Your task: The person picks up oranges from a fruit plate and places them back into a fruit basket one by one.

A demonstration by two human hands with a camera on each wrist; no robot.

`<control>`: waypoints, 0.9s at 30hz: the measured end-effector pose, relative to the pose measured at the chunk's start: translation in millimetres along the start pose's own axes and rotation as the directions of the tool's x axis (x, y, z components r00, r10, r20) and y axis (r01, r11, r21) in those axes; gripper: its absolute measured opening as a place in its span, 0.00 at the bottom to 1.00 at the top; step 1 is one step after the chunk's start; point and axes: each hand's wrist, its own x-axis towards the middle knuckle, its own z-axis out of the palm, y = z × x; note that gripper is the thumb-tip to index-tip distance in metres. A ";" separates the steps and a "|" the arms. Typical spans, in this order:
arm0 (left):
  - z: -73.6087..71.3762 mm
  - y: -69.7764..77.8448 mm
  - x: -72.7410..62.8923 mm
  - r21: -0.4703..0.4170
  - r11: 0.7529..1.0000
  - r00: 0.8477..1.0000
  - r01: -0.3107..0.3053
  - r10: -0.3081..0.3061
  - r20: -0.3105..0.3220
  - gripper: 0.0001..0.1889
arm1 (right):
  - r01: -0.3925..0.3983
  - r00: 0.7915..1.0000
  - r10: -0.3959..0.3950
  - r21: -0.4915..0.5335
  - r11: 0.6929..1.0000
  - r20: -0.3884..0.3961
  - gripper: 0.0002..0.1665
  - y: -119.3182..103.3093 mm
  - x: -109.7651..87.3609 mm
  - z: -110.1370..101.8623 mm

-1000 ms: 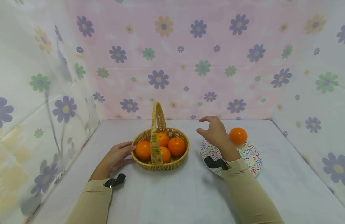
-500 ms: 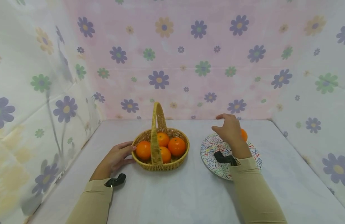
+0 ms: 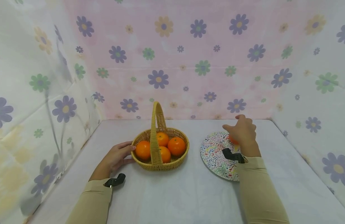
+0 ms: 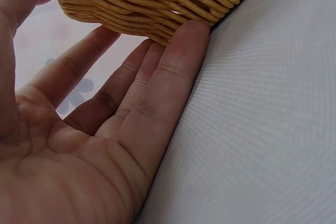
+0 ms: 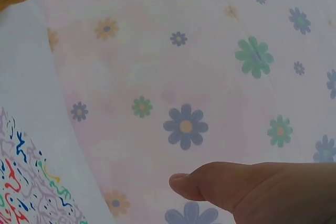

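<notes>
In the head view, my left hand [image 3: 118, 156] holds the left side of a yellow wicker basket [image 3: 158, 166] with a tall arched handle. Its thumb lies at the rim, and the left wrist view shows the long fingers [image 4: 163, 82] against the woven underside of the basket [image 4: 152, 6]. Several oranges [image 3: 176, 146] sit inside. Over a round, colour-speckled plate [image 3: 217, 155] at the right, my right hand [image 3: 243, 132] hovers with thumb and fingers apart. One orange [image 3: 233, 139] on that plate is mostly hidden behind the hand; the right wrist view shows only the thumb [image 5: 231, 182].
A white cloth [image 3: 172, 199] covers the table. Flower-printed fabric walls [image 3: 178, 62] enclose the back and both sides. A gap of white cloth separates the basket from the plate.
My right hand has moved rightward from the plate's left edge to over the orange, now covering most of it. The left hand and basket stay where they were.
</notes>
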 end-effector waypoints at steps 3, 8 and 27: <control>0.1 0.5 -0.1 -0.003 1.000 1.000 0.001 -0.001 0.004 0.34 | -0.086 0.996 0.086 0.000 0.996 0.023 0.61 8.7 2.4 -4.4; 0.3 0.9 -0.3 -0.006 1.000 1.000 -0.001 0.001 0.009 0.34 | -0.174 0.982 0.175 -0.012 0.985 0.070 0.74 24.9 3.7 -10.9; -1.3 -1.0 3.3 0.001 1.000 1.000 0.010 -0.010 0.009 0.35 | -0.205 0.950 0.184 0.061 0.977 0.254 0.62 54.1 6.8 -4.2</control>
